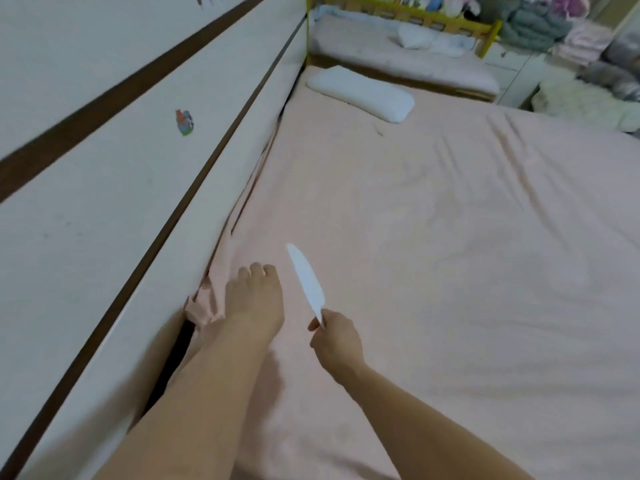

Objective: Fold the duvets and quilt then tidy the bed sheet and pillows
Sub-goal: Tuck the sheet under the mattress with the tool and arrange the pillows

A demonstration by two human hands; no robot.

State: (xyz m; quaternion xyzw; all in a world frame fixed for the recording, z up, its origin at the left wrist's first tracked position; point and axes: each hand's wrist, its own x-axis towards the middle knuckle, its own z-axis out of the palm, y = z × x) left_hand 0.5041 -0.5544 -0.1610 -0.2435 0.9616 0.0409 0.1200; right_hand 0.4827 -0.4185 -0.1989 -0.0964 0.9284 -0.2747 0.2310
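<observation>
A pink bed sheet covers the big mattress. Its left edge is bunched up against the white headboard panel. My left hand rests on the sheet by that bunched edge, fingers curled down onto the fabric. My right hand pinches the end of a flat white blade-shaped tool that points away from me over the sheet. A white pillow lies at the far end of the bed.
A dark gap opens between mattress and headboard near my left forearm. Beyond lies a smaller cot mattress with a small white pillow and a yellow wooden rail. Folded blankets and a fluffy white cover are piled at the far right.
</observation>
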